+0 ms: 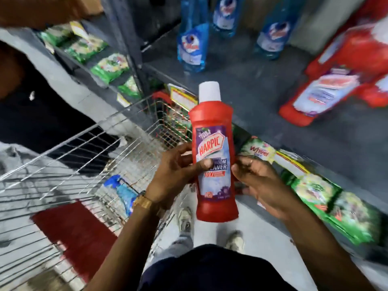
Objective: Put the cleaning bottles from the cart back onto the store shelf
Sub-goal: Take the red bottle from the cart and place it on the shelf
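Observation:
A red Harpic bottle (214, 160) with a white cap stands upright in the air in front of me. My left hand (174, 175) grips its left side, thumb across the label. At the bottle's right side my right hand (258, 181) has its fingers spread, touching or nearly touching it. The wire cart (88, 156) stands at the left, with a blue spray bottle (123, 190) lying inside. The grey store shelf (262, 85) lies ahead, holding red Harpic bottles (331, 89) at right and blue pouches (193, 47) at the back.
Green detergent packs (327, 198) fill the lower shelf at right and more green packs (109, 66) line the shelf at left. Yellow price tags (182, 97) hang on the shelf edge. A person in dark clothing (42, 114) stands beyond the cart. My shoes (184, 219) are on the pale floor.

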Tool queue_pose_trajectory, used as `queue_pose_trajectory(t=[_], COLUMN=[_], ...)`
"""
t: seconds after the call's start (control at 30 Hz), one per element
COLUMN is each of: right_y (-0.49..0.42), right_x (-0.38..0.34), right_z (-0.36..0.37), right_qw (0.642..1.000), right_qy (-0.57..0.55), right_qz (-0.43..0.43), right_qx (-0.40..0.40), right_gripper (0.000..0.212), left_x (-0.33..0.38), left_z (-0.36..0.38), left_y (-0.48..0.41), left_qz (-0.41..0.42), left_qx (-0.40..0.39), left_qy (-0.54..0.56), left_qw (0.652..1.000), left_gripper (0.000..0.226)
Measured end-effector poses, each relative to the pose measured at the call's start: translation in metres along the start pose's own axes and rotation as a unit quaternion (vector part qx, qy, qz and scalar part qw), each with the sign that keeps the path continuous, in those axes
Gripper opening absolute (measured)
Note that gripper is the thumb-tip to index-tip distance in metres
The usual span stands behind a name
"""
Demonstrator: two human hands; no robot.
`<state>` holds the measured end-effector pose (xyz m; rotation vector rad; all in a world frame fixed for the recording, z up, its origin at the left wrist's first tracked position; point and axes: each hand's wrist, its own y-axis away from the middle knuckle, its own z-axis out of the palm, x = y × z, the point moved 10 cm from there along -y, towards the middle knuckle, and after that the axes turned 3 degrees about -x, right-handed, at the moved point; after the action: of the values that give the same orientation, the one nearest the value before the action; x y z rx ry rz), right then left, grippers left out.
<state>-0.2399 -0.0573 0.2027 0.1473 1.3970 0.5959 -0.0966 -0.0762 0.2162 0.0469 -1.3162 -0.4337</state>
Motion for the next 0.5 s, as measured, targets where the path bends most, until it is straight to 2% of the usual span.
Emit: queue_pose_trajectory(t=[0.23,0.37,0.5], right_y=[0.088,0.116,0.136], right_x=[0.022,0.029,0.031], right_z=[-0.088,-0.119,-0.148], right_qw=[0.990,0.980,0.973], right_qy=[-0.059,-0.087,-0.092], right_qz=[-0.014,-0.038,-0.057], right_qx=[0.128,0.173,0.204], right_gripper=[0.042,0.019,0.019], left_x=[-0.034,-0.043,-0.051], left_z=[0.109,0.149,0.184], left_y=[0.001,-0.007,-0.017], left_qz=[-0.057,-0.069,-0.074], left_qx=[-0.134,-0.158,-0.169], left_qy=[-0.020,-0.052,-0.070], left_qw=[0.989,0.984,0.980], left_gripper=[0.033,0.030,0.026])
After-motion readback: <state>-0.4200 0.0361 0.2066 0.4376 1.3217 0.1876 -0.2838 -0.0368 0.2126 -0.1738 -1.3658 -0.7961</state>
